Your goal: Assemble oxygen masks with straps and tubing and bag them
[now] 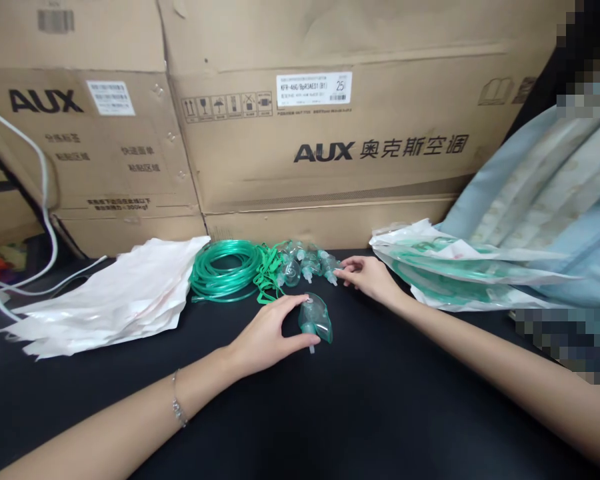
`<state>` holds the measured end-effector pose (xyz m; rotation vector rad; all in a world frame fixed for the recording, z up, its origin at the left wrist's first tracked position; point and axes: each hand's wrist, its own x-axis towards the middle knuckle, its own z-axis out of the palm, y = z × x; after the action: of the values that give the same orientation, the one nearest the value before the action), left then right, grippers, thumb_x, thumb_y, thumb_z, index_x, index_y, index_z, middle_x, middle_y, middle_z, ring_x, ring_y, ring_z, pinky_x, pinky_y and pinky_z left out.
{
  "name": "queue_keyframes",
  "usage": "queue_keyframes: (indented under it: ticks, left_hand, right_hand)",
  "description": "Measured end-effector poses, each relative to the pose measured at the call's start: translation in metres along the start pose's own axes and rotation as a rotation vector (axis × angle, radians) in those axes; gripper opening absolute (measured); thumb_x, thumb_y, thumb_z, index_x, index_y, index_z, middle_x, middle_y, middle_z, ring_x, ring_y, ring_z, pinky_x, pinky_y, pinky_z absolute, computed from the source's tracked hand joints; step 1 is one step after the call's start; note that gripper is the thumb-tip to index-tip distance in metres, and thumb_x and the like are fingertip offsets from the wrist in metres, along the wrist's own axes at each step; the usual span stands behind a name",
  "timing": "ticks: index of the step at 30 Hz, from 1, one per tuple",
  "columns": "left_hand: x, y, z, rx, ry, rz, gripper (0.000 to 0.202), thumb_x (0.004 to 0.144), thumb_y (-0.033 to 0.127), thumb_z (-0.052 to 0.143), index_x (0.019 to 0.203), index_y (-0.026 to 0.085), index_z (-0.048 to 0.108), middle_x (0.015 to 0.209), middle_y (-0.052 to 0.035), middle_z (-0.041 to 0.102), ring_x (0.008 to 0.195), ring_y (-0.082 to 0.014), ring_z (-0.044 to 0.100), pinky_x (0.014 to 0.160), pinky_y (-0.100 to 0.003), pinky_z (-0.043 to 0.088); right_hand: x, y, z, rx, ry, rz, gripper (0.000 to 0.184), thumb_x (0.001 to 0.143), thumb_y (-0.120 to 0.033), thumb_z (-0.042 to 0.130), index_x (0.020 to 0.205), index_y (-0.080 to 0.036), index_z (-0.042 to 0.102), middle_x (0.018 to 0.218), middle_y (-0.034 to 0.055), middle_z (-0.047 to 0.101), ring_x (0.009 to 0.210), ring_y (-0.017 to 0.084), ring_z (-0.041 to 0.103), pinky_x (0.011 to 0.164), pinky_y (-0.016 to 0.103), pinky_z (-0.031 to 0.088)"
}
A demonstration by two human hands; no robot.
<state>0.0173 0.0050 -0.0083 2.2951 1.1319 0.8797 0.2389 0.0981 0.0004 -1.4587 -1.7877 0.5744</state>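
My left hand [267, 333] grips a clear green oxygen mask [317, 319] between thumb and fingers, just above the black table. The mask's connector points down toward me. Farther back, my right hand [370, 277] has its fingertips at the right edge of a pile of similar masks [300, 263]. Its fingers are bent and close together; whether they pinch a mask is hard to make out. Green elastic straps [267, 270] lie tangled at the pile's left side. Beside them sits a coil of green tubing [225, 270].
A stack of white paper-backed pouches [125, 287] lies at the left. Clear packages with green contents [445, 260] are stacked at the right, near a person in light blue clothing [520, 180]. Large cardboard boxes [250, 160] stand along the back. White cables [45, 180] hang at far left.
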Motion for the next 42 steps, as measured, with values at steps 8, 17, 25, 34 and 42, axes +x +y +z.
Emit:
queue_keyframes:
  ticks: [8,17,25,34,42]
  left_hand:
    - [0.000,-0.003,0.000,0.002,-0.009,-0.026,0.056,0.073,0.042,0.061,0.123,0.022,0.045,0.126,-0.0068,0.053,0.116,-0.0222,0.048,0.099,-0.038,0.037]
    - [-0.001,-0.007,-0.003,0.034,-0.074,-0.104,0.063,0.077,0.048,0.053,0.132,0.020,0.036,0.133,-0.0088,0.045,0.123,-0.0225,0.041,0.103,-0.040,0.032]
    - [-0.012,-0.021,-0.023,0.276,-0.376,0.036,0.069,0.083,0.048,0.044,0.140,0.024,0.014,0.148,-0.0052,0.013,0.134,-0.0209,0.017,0.108,-0.039,0.021]
    - [-0.008,-0.014,-0.020,0.392,-0.438,0.063,0.067,0.086,0.051,0.034,0.140,0.015,0.014,0.147,-0.0080,0.010,0.135,-0.0210,0.010,0.110,-0.039,0.015]
    - [-0.007,-0.014,-0.021,0.415,-0.448,0.041,0.067,0.086,0.054,0.032,0.140,0.017,0.017,0.147,-0.0059,0.011,0.135,-0.0194,0.010,0.111,-0.039,0.014]
  right_hand:
    - [0.001,0.009,-0.001,-0.038,-0.025,-0.043,0.033,0.073,-0.032,0.061,0.094,-0.007,0.061,0.070,0.0066,0.065,0.050,0.012,0.059,0.050,0.023,0.047]
    - [-0.023,-0.001,-0.006,-0.137,0.085,-0.211,0.042,0.079,-0.036,0.053,0.115,-0.013,0.052,0.106,0.0135,0.053,0.082,0.021,0.059,0.074,0.036,0.050]
    - [-0.069,-0.010,-0.012,-0.367,-0.571,-0.548,0.051,0.091,-0.034,0.031,0.139,-0.016,0.024,0.145,0.0090,0.024,0.134,0.022,0.016,0.109,0.046,0.016]
    - [-0.066,-0.008,-0.008,-0.419,-0.668,-0.527,0.053,0.092,-0.040,0.029,0.139,-0.018,0.020,0.146,0.0052,0.014,0.135,0.022,0.010,0.109,0.049,0.007]
    - [-0.065,-0.011,-0.009,-0.505,-0.698,-0.528,0.056,0.092,-0.045,0.024,0.140,-0.017,0.016,0.147,0.0041,0.011,0.135,0.020,0.007,0.110,0.047,0.008]
